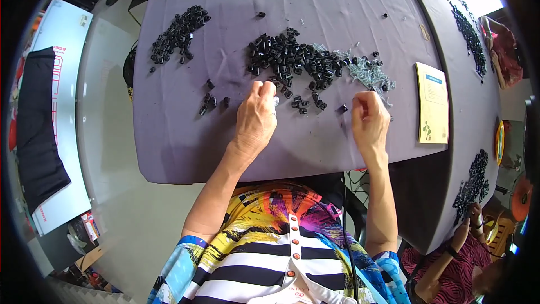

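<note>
A large heap of small black cylindrical plastic pieces [287, 59] lies on the cloth-covered table. My left hand [257, 115] is closed at its near left edge, fingers curled together; what they hold, if anything, is hidden. Against the heap's right side lies a scatter of thin grey pins [368, 73]. My right hand [371, 121] is just below these pins, with thumb and fingertips pinched, and I cannot make out what is in them. A single black piece [342, 108] rests between my hands, nearer the right one.
A smaller black heap [179, 35] lies at the far left of the purple-grey tablecloth [185, 141]. To the right is a yellow booklet [432, 103]. Beyond a table seam, another person's hands [464, 231] are beside more black pieces [473, 183].
</note>
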The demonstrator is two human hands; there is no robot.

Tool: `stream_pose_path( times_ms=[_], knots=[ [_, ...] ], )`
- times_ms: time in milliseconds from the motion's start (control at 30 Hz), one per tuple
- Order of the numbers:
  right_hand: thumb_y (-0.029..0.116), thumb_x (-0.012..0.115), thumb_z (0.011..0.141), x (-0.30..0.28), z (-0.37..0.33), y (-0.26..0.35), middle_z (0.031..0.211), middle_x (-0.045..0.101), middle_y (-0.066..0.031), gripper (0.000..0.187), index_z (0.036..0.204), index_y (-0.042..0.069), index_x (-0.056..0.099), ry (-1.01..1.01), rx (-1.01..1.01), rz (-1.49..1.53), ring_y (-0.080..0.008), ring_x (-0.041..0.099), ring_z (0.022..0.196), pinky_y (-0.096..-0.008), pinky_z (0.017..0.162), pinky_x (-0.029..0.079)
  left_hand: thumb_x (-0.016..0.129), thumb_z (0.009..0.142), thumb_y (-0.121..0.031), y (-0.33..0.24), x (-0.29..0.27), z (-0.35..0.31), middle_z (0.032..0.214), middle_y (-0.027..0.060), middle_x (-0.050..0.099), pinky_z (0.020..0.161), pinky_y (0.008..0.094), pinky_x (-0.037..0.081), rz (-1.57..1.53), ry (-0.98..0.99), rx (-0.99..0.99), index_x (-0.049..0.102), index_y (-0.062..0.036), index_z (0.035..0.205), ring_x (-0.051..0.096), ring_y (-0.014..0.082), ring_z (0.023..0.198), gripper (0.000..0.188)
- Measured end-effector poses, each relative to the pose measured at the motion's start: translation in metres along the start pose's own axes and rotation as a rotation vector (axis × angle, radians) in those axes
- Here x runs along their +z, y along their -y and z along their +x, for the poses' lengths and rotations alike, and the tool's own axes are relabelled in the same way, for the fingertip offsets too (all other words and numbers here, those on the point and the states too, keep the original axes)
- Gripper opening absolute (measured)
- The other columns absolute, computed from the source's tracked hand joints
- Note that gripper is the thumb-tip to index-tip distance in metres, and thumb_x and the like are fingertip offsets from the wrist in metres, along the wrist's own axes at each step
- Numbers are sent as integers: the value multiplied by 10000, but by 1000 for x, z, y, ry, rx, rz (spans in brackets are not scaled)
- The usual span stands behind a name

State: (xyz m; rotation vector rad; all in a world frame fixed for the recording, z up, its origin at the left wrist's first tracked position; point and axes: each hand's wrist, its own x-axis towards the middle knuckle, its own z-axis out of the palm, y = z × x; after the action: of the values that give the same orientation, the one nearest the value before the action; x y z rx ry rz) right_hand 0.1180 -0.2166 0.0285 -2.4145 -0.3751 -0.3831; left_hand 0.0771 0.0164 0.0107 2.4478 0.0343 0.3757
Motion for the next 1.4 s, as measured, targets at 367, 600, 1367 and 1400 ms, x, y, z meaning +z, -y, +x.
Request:
stream_pose_path(
  times_ms=[367, 600, 1367, 1400],
  knots=[
    [-24, 578, 867, 49, -39, 64, 765, 587, -24, 64, 919, -1, 608, 267, 144, 624, -63, 555, 657, -206, 583, 445, 562, 859, 28, 1, -11, -15, 795, 51, 636, 489, 268, 552, -929, 168, -510, 615, -2, 944, 621, 99, 622, 104],
    [-5, 567, 904, 60, -42, 61, 750, 541, 15, 49, 949, 12, 580, 316, 201, 777, -43, 499, 638, -189, 572, 423, 538, 897, -8, -2, -2, -36, 813, 85, 647, 601, 303, 605, -1329, 227, -650, 605, 20, 974, 649, 142, 654, 106],
    [-126, 562, 830, 51, -37, 63, 822, 571, 10, 174, 922, 22, 552, 422, 210, 829, -34, 531, 739, -184, 641, 443, 528, 889, 3, 0, -5, -39, 768, 62, 638, 511, 261, 556, -1171, 296, -538, 601, 5, 933, 624, 111, 591, 84],
    [-126, 562, 830, 50, -37, 62, 822, 571, 10, 174, 922, 22, 552, 423, 211, 827, -34, 531, 739, -184, 641, 443, 551, 883, 10, -2, -5, -38, 748, 48, 629, 494, 251, 545, -1165, 295, -535, 603, 5, 903, 615, 99, 576, 56]
  ],
)
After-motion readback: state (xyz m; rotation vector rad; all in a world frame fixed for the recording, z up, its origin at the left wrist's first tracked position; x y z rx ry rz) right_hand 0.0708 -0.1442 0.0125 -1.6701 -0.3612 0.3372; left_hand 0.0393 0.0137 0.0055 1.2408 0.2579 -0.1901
